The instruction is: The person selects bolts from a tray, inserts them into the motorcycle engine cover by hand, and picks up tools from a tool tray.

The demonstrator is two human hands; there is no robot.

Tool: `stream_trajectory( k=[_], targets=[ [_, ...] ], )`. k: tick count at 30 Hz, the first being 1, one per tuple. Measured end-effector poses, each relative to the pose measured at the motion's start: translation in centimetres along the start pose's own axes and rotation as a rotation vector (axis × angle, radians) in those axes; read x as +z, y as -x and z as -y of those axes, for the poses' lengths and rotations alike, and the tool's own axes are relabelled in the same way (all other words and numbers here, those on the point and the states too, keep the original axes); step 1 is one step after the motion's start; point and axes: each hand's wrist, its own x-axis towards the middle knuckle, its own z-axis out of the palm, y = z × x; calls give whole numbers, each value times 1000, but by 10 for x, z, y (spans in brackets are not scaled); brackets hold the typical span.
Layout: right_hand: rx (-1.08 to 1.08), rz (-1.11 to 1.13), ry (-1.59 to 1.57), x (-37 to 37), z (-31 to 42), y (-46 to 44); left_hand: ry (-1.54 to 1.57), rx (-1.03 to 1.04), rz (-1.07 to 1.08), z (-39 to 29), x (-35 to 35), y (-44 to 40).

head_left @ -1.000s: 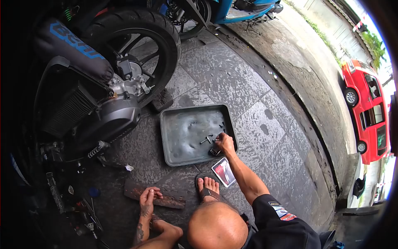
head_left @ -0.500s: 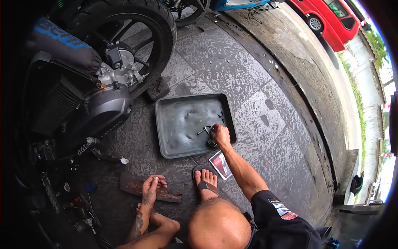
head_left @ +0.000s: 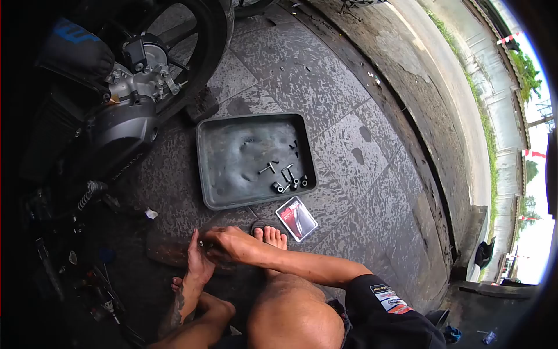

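Observation:
My left hand (head_left: 198,266) is low in front of me, palm turned inward and fingers stretched up. Close against it, my right hand (head_left: 228,241) has its fingers curled, partly hidden and dim. A small shiny metal bit (head_left: 201,243) shows between the hands; its kind is unclear. Beyond them, a dark rectangular tray (head_left: 229,166) lies on the floor. Bolts (head_left: 267,168), short round metal sleeves (head_left: 279,187) and small black pieces (head_left: 295,149) lie in its right half.
A red and white flat packet (head_left: 297,218) lies between the tray and my foot (head_left: 270,235). At left stands a motorcycle with its rear wheel (head_left: 224,43) and engine casing (head_left: 125,125). A wooden board (head_left: 165,247) lies under my hands, with dark tools (head_left: 107,296) at lower left.
My right hand has left the tray and come back toward my left hand. Bolts and sleeves now show in the tray where it was. The view has shifted somewhat.

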Motion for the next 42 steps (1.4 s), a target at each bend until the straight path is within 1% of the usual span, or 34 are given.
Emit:
stream_trajectory(
  k=[3, 4, 5, 6, 7, 8, 9, 10, 11, 13, 14, 18, 20, 21, 23, 27, 29, 30, 32, 36, 39, 41, 42],
  targets=[
    [-3, 36, -43, -29, 1, 6, -2, 9, 28, 2, -37, -5],
    [24, -64, 50, -47, -4, 9, -34, 42, -28, 1, -21, 0],
    [46, -162, 151, -71, -14, 8, -30, 43, -32, 1, -26, 0],
    [134, -317, 186, -95, -31, 7, -26, 25, 44, 3, -31, 1],
    [153, -380, 348, -119, -71, 9, -22, 6, 122, 5, -35, 2],
    [266, -345, 556, -141, -106, 18, -2, 3, 118, 7, -35, 3],
    [285, -235, 720, -157, -141, 28, 3, 4, 118, 6, -36, 3],
    [345, -151, 805, -162, -158, 34, 2, -8, 139, 4, -38, 3],
    [347, -137, 804, -158, -163, 35, 3, -25, 155, 4, -41, 6],
    [401, 24, 1030, -152, -170, 36, 8, -19, 136, 3, -39, 7],
    [407, 27, 1053, -150, -173, 35, 4, -5, 121, 1, -38, 7],
    [357, -33, 993, -142, -194, 40, 20, 13, 100, -2, -39, 9],
    [127, -41, 901, -143, -197, 46, 25, 17, 86, -2, -39, 10],
    [127, -41, 904, -144, -195, 47, 17, 13, 64, -2, -39, 10],
    [219, -69, 822, -145, -181, 42, 7, 13, 46, -2, -38, 10],
    [230, -175, 819, -143, -184, 29, -13, 29, 20, -2, -42, 8],
    [297, -265, 730, -140, -181, 25, -10, 34, 1, -3, -44, 10],
    [296, -261, 725, -137, -180, 23, 0, 34, 0, -3, -42, 11],
    [301, -381, 624, -134, -181, 21, 16, 31, -4, -3, -41, 10],
    [255, -402, 658, -152, -178, 27, 9, 28, 26, -4, -44, 11],
    [487, -339, 727, -149, -162, 33, 4, 38, 34, -4, -45, 10],
    [542, -281, 787, -135, -167, 32, 5, 39, -10, -1, -44, 9],
    [568, -313, 838, -125, -170, 28, 7, 26, 0, -1, -46, 7]
  ],
)
